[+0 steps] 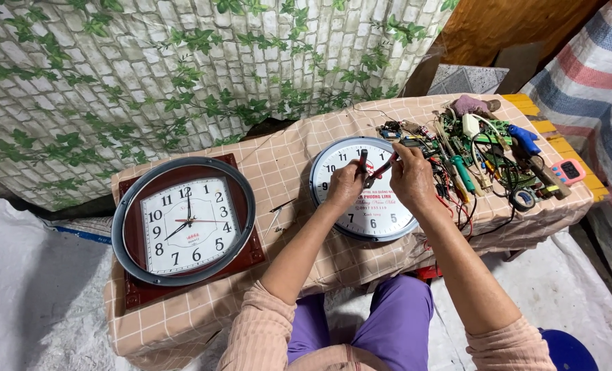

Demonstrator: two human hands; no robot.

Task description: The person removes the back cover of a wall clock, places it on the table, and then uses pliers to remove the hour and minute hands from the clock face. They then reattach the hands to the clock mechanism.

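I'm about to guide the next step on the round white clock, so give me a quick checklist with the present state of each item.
1. Round white clock flat on the checked tablecloth: ok.
2. Left hand over the clock face, gripping a dark slim piece: ok.
3. Right hand holding a red-handled tool at the centre: ok.
4. Tool tip seated on the hands' hub: cannot tell.
5. Wires and tools crowd the clock's right edge: not ok.
6. Brown-framed clock lies apart: ok.

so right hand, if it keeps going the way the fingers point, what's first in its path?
The right hand points up-left toward the left hand. First in line, probably the dark tool pinched between them, then the left fingers; depth is unclear.
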